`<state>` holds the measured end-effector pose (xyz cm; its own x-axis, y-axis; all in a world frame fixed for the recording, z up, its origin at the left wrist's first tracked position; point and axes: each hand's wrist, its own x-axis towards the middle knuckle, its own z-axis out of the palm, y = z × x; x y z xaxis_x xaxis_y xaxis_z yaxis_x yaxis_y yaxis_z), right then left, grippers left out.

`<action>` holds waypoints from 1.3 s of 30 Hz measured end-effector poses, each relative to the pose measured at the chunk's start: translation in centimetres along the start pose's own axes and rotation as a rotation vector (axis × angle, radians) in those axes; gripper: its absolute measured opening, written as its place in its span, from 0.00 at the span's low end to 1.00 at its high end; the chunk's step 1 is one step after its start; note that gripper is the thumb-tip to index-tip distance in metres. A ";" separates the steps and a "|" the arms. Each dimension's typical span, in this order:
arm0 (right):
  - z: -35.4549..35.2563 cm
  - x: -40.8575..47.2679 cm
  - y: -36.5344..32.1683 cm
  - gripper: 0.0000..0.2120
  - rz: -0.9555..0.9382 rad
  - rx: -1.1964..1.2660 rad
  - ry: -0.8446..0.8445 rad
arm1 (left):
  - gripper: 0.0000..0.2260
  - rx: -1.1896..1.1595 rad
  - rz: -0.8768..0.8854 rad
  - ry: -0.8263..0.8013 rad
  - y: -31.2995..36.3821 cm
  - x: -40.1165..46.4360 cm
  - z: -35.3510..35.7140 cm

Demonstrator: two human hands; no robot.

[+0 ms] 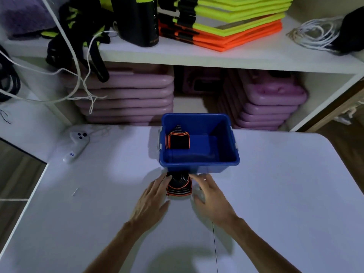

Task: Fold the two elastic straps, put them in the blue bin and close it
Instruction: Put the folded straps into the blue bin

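The blue bin (222,154) stands open on the white table, with no lid in view. One folded black-and-orange elastic strap (177,139) lies inside it against the left wall. A second folded strap (178,186) lies on the table just in front of the bin. My left hand (151,200) touches that strap's left side with straight fingers. My right hand (210,196) is at its right side, fingers spread and relaxed, fingertips close to the strap and the bin's front wall.
A white controller (77,145) lies on the table (78,213) at the left. Behind the table, a shelf unit holds purple mats (128,95), neon folded items (226,22), a black bottle (139,20) and white cords (315,34). Loose strings hang at the left.
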<state>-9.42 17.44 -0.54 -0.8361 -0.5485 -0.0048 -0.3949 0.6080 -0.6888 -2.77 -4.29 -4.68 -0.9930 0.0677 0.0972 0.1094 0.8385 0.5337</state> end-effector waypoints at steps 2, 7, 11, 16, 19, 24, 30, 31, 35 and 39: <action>1.4 -0.1 0.9 0.39 0.050 -0.065 -0.101 | 0.35 -0.018 -0.024 -0.041 0.1 1.0 0.7; 3.6 1.0 1.5 0.35 0.065 -0.165 -0.060 | 0.22 -0.084 -0.072 0.010 0.8 2.3 1.2; 3.7 0.3 1.6 0.25 0.013 -0.096 0.007 | 0.23 -0.133 -0.005 0.033 1.1 0.8 1.2; 2.1 -1.6 0.7 0.19 -0.075 -0.048 0.044 | 0.24 -0.178 0.047 0.055 2.7 -0.8 0.1; -0.5 -1.7 -0.1 0.17 -0.069 0.073 0.043 | 0.23 -0.109 0.079 0.114 4.2 0.2 -2.1; -5.3 0.3 -0.8 0.19 -0.128 0.012 0.111 | 0.20 -0.029 0.200 0.296 5.2 3.1 -6.7; -8.6 2.8 -1.0 0.17 -0.214 -0.021 0.166 | 0.20 0.023 -0.006 0.360 3.5 7.8 -8.2; -8.9 3.4 -1.1 0.17 -0.217 -0.015 0.175 | 0.21 0.035 -0.036 0.339 3.3 8.7 -8.0; -10.3 6.3 -0.6 0.19 -0.178 -0.058 0.163 | 0.25 0.025 -0.209 0.267 2.4 12.1 -6.8; -10.4 10.1 1.1 0.15 -0.010 -0.239 0.031 | 0.26 0.014 -0.279 0.145 1.4 13.7 -5.6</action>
<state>-22.27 18.59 6.20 -0.8416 -0.5395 0.0256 -0.4789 0.7234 -0.4974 -16.00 -5.26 2.10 -0.9677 -0.2429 0.0682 -0.1676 0.8211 0.5456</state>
